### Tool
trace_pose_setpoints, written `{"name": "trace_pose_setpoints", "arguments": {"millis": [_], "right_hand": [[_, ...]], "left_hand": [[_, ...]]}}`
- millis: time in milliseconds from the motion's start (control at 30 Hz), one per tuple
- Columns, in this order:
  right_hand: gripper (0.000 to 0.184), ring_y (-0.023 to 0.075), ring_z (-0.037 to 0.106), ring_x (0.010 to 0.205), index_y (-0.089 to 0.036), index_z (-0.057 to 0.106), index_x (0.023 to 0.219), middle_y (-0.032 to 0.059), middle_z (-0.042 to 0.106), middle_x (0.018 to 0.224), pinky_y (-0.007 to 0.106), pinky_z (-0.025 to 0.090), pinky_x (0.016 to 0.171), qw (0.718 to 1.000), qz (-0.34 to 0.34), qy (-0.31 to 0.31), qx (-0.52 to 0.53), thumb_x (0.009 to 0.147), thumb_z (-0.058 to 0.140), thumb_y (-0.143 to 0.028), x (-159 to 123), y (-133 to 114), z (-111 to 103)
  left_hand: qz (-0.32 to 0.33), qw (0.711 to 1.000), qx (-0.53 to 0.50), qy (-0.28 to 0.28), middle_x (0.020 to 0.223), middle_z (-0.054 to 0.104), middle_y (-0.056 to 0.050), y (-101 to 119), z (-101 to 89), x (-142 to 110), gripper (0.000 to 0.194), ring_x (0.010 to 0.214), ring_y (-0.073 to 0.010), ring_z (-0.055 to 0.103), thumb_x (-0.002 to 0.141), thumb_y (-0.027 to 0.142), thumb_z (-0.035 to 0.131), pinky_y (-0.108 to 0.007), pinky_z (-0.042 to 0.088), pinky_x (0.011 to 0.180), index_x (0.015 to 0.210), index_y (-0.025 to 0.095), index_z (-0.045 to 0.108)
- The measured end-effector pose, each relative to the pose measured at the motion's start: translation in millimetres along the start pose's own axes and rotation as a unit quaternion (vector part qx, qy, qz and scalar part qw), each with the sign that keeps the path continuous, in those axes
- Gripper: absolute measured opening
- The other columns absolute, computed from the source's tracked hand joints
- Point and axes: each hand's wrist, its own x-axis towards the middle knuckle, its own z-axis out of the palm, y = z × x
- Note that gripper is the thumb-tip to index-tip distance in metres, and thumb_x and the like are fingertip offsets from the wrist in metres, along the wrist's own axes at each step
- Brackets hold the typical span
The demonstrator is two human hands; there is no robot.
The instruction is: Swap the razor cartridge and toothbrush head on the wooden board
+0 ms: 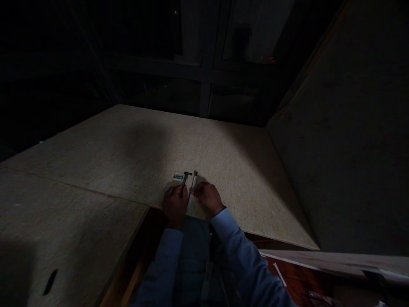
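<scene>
My left hand (174, 206) is closed around the dark handle of a razor (185, 181), whose short crosswise head points away from me. Just to the right, my right hand (209, 197) pinches a slim white stick with a dark tip (194, 182), which looks like a brush; its exact kind is too dim to tell. The stick leans beside the razor, a small gap between them. Beyond my left hand a small clear pack with a teal strip (178, 176) lies on the pale stone-like counter (143, 140). Both hands are over the counter's near edge.
A wall panel (345, 128) rises along the right side. Dark window frames (204, 76) stand behind the counter. A second counter section (64, 230) extends at the left, with a small dark slot-like mark (50, 282). Below right, a white stick (280, 274) lies over a reddish floor.
</scene>
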Motion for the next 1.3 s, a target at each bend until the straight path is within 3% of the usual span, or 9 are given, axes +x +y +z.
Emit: {"name": "trace_pose_setpoints", "arguments": {"millis": [133,367,467,600,733,867,1067,1167,1300], "right_hand": [[0.020,0.0173,0.071,0.077,-0.021,0.075,0.085,0.0041,0.077,0.082,0.024,0.043,0.064,1.000,-0.012,0.013,0.014,0.089,0.070,-0.040,-2,6,2],[0.033,0.0219,0.073,0.088,-0.025,0.077,0.095,0.0070,0.079,0.094,0.027,0.045,0.071,0.996,-0.005,0.059,-0.070,0.094,0.060,-0.053,-2,4,16],[0.031,0.0207,0.072,0.087,-0.024,0.076,0.093,0.0059,0.079,0.092,0.026,0.045,0.073,0.996,-0.013,0.071,-0.057,0.097,0.058,-0.048,-5,5,15],[0.021,0.0178,0.071,0.083,-0.021,0.074,0.091,0.0043,0.077,0.089,0.024,0.047,0.075,0.994,-0.089,0.062,0.031,0.098,0.057,-0.032,-19,17,11],[0.015,0.0175,0.070,0.090,-0.018,0.074,0.096,0.0064,0.076,0.096,0.025,0.050,0.083,0.973,-0.195,0.036,0.117,0.093,0.060,-0.024,-48,41,2],[0.023,0.0196,0.070,0.096,-0.021,0.074,0.101,0.0071,0.075,0.101,0.030,0.052,0.088,0.967,-0.198,0.087,0.131,0.097,0.055,-0.032,-81,77,-24],[0.030,0.0238,0.071,0.092,-0.018,0.073,0.098,0.0107,0.076,0.098,0.035,0.054,0.086,0.952,-0.091,0.270,0.114,0.094,0.056,-0.043,-110,147,-77],[0.035,0.0251,0.071,0.092,-0.016,0.072,0.099,0.0124,0.076,0.099,0.036,0.056,0.082,0.930,-0.051,0.342,0.128,0.094,0.056,-0.047,-117,171,-85],[0.031,0.0252,0.070,0.089,-0.018,0.073,0.098,0.0118,0.075,0.096,0.037,0.055,0.079,0.935,-0.082,0.338,0.065,0.095,0.054,-0.042,-116,180,-76]], "left_hand": [[0.001,1.000,-0.009,-0.001,0.095,0.074,-0.012,-1,1.1,0,0.035,0.090,-0.0271,0.065,0.096,0.041,0.051,-0.035,0.043,0.077,0.098,0.018,0.077],[0.006,0.999,-0.029,0.017,0.094,0.074,-0.013,-3,2.2,0,0.036,0.089,-0.0266,0.065,0.096,0.040,0.048,-0.036,0.045,0.081,0.099,0.017,0.075],[0.010,0.998,-0.059,0.008,0.095,0.074,-0.013,-5,0.6,1,0.035,0.090,-0.0262,0.066,0.096,0.038,0.047,-0.037,0.048,0.082,0.099,0.017,0.074],[-0.018,0.990,-0.137,-0.007,0.100,0.073,-0.013,-11,-5.2,1,0.031,0.095,-0.0254,0.067,0.091,0.038,0.050,-0.038,0.051,0.087,0.100,0.017,0.071],[-0.066,0.977,-0.204,0.022,0.101,0.071,-0.012,-6,-15.7,-8,0.027,0.095,-0.0235,0.067,0.086,0.032,0.051,-0.036,0.054,0.086,0.101,0.017,0.068],[-0.013,0.970,-0.241,0.024,0.101,0.072,-0.010,28,-21.4,-29,0.025,0.095,-0.0214,0.067,0.087,0.025,0.049,-0.034,0.054,0.085,0.101,0.018,0.069],[0.134,0.916,-0.353,-0.135,0.090,0.073,-0.006,91,5.6,-48,0.025,0.079,-0.0154,0.067,0.091,0.018,0.048,-0.027,0.054,0.074,0.097,0.018,0.072],[0.160,0.916,-0.319,-0.185,0.090,0.074,-0.006,101,27.6,-52,0.025,0.080,-0.0163,0.068,0.089,0.013,0.050,-0.027,0.054,0.073,0.097,0.018,0.073],[0.216,0.932,-0.231,-0.177,0.094,0.075,-0.008,99,41.8,-58,0.024,0.092,-0.0223,0.069,0.086,0.009,0.055,-0.036,0.056,0.084,0.098,0.018,0.074]]}}
